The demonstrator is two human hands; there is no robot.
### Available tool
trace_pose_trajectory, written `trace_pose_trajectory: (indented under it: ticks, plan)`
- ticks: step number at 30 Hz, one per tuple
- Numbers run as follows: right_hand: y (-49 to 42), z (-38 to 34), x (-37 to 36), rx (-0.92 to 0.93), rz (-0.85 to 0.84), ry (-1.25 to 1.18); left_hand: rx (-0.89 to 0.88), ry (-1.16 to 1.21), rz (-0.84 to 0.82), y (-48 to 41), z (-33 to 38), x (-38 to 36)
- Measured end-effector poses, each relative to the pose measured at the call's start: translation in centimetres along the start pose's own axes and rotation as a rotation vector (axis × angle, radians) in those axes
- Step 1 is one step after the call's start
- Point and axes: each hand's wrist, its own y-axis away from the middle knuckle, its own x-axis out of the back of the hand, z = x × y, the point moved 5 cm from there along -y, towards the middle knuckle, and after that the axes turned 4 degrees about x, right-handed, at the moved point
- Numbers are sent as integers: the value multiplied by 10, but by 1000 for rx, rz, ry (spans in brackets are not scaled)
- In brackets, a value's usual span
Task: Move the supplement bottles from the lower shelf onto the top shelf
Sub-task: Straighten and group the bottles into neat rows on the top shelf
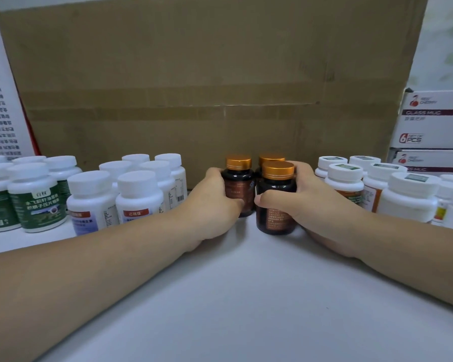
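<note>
**Head view (the only view)**

1. Left hand (215,202): fingers and thumb wrapped round the left amber bottle (239,189). The bottle has a gold cap and stands upright on the white shelf surface (246,283).
2. Right hand (306,202): curled round the front amber bottle (276,205), which is also upright on that surface. The fingers reach back toward the rear amber bottle (271,158) (only its cap shows, so I cannot tell whether it is gripped too).
3. Location: the three amber bottles stand in a tight cluster just in front of the cardboard box (220,74). This view does not settle which shelf this is.
4. Neighbours: the white-capped bottles (139,194) are just beside the left forearm. The orange-labelled bottles (345,178) are close against the right wrist.

**Hazards, as judged**

- Lifting either hand outward could brush the forearm or wrist against the neighbouring group. One knocked bottle would probably topple the rest of its row.
- If the rear amber bottle is only pinched between the fingertips and the front bottle, it may slip or tip on the lift.
- The smooth dark bottles touch each other, so moving one may drag or rock the one next to it.
- There is little room behind, and a backward nudge would strike the cardboard box.
</note>
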Motion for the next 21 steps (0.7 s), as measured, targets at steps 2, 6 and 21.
trace_pose_trajectory:
  ticks: [2,6,21]
  plan:
    - [-1,0,0,6,-2,-6,8,3,-6,0,0,0]
    - [-1,-2,0,24,-6,-7,15,-18,-5,2,1,1]
    - [-2,-3,-1,-9,-10,-78,38,29,-38,0,1,-1]
